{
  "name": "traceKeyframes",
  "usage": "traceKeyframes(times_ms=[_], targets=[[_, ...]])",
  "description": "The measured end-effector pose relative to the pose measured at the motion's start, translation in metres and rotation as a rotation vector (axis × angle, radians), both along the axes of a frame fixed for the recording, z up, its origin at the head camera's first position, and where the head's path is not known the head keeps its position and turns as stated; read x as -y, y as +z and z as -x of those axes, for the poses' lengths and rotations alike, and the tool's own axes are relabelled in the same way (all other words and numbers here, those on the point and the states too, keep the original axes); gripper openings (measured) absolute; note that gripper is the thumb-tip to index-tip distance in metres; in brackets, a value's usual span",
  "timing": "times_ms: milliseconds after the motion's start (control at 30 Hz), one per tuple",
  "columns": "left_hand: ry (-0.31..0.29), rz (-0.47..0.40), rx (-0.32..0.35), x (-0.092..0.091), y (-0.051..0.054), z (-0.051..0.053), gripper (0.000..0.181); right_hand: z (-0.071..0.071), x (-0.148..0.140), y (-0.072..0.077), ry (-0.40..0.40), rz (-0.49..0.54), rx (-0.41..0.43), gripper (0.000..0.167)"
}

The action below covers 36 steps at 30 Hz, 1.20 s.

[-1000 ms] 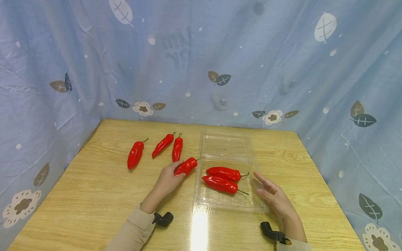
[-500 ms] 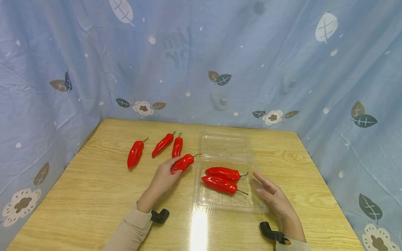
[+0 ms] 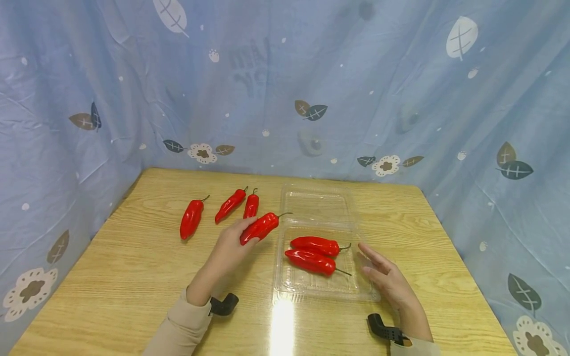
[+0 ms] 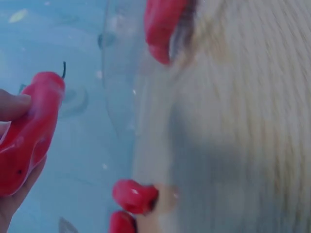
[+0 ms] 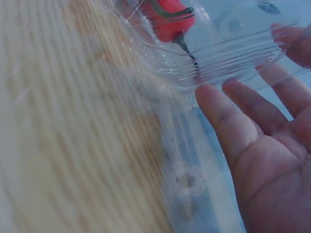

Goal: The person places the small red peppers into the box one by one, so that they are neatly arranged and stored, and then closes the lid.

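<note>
You've got a wood-grain surface (image 3: 111, 277), bright glare (image 3: 282, 329) near you; blue curtain (image 3: 267, 74) behind and both sides, leaf prints (image 3: 461, 38), flower prints (image 3: 202, 154).

Clear clamshell box (image 3: 311, 288), opened, on wood-grain desk (image 3: 133, 277). Inside: two red peppers (image 3: 310, 261). Left of box: left hand (image 3: 228, 248) gripping one pepper (image 3: 263, 227); three loose peppers (image 3: 191, 219). Right of box: right hand (image 3: 392, 283). Behind: leaf-print curtain (image 3: 267, 79).
</note>
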<state>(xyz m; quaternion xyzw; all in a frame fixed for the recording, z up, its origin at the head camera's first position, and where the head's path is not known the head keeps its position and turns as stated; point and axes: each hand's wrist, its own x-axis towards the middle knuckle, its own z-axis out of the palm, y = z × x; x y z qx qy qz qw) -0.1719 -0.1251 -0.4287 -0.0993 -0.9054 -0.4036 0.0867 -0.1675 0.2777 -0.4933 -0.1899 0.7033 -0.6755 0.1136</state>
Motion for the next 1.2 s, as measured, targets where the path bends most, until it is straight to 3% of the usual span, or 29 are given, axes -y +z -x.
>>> traceKeyframes(times_ms=[233,500,733,1000,1200], targets=[[-0.093,-0.031,-0.027,-0.02,0.008,-0.002,0.049,0.002,0.0,0.0,0.012,0.011,0.003,0.056],[-0.288,-0.025,-0.023,-0.051,0.01,-0.002,0.048,0.005,0.001,0.002,0.015,0.03,-0.001,0.056],[-0.463,0.057,0.016,-0.071,0.002,-0.002,0.045,0.001,0.0,-0.001,0.031,0.051,-0.009,0.055],[-0.581,0.142,0.091,-0.082,-0.009,-0.003,0.045,-0.001,0.0,-0.001,0.035,0.056,-0.007,0.056],[-0.645,0.211,0.048,-0.089,-0.009,-0.003,0.043,0.0,0.0,-0.002,0.022,0.048,-0.005,0.056]])
